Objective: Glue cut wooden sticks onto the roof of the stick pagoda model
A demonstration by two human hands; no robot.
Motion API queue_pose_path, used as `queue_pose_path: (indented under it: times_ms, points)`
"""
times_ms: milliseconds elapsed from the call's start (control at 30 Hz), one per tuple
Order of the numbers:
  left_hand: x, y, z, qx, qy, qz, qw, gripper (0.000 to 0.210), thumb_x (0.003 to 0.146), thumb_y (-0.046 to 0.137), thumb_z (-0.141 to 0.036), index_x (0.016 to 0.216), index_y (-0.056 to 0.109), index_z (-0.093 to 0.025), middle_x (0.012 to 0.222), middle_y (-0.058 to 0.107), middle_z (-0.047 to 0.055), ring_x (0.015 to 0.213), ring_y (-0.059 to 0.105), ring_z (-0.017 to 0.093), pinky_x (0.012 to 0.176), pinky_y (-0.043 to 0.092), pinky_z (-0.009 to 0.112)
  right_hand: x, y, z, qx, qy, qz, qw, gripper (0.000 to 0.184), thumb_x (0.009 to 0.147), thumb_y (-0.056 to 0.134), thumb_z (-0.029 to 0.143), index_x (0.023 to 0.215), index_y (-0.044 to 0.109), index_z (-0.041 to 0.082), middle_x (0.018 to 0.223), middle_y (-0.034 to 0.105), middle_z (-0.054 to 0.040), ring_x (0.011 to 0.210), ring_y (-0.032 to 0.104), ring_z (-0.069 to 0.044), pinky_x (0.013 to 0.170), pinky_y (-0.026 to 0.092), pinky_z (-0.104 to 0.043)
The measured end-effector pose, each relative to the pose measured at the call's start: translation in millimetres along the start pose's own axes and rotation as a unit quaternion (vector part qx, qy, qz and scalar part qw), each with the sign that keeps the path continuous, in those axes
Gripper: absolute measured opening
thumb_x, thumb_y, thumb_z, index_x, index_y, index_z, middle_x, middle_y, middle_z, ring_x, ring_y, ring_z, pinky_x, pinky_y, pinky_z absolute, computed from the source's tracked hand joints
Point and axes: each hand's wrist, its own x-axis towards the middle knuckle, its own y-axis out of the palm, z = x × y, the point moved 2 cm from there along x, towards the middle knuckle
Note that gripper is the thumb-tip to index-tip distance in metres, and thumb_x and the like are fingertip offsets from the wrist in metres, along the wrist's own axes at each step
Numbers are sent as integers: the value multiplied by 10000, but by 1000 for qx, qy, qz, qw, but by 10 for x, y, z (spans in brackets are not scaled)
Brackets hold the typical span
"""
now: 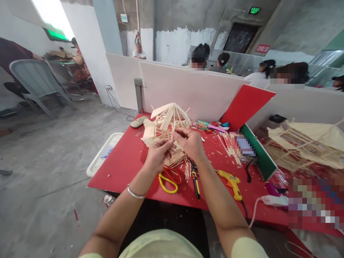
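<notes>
A small model pavilion [172, 116] built of thin pale wooden sticks, with a peaked roof, stands on the red table right in front of my hands. My right hand [191, 142] is at its near right side, thumb and forefinger pinched on a thin wooden stick beside the frame. Close below and to the left, my left hand [158, 152] is closed in a pinch; whatever is between those fingertips is too small to make out. My fingers hide part of the model's lower front.
Scissors with red and yellow handles [168, 182], pliers [196, 181] and a yellow glue gun [231, 182] lie nearest me. Loose sticks [230, 145] are to the right, beside a green board [259, 154]. A computer mouse [138, 122] sits at the left edge. White partitions [188, 89] rise behind.
</notes>
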Motion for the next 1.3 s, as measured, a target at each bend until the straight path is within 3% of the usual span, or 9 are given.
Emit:
queue_pose_path:
  times_ms: [200, 533, 1300]
  points:
    - [236, -49, -122, -11, -12, 2, 1000, 378, 606, 882, -328, 826, 677, -99, 684, 686, 25, 457, 560, 56, 360, 360, 146, 121, 44, 3, -45, -40, -30, 998, 279, 856, 640, 394, 1059, 731, 227, 922, 754, -37, 795, 684, -169, 754, 531, -300]
    - [340, -116, -120, -19, -21, 8, 1000, 336, 650, 855, -324, 811, 653, -110, 696, 681, 16, 465, 563, 46, 360, 356, 131, 259, 66, 14, -140, -122, -76, 980, 218, 908, 572, 298, 1077, 701, 253, 976, 704, -42, 870, 636, -175, 819, 497, -327]
    - [364, -157, -145, -9, 2, 7, 1000, 280, 678, 813, -291, 825, 644, -123, 709, 697, 24, 482, 579, 66, 366, 373, 151, 275, 101, 5, -175, -116, -86, 974, 248, 930, 541, 315, 1133, 677, 272, 969, 701, -41, 849, 629, -177, 829, 487, -335]
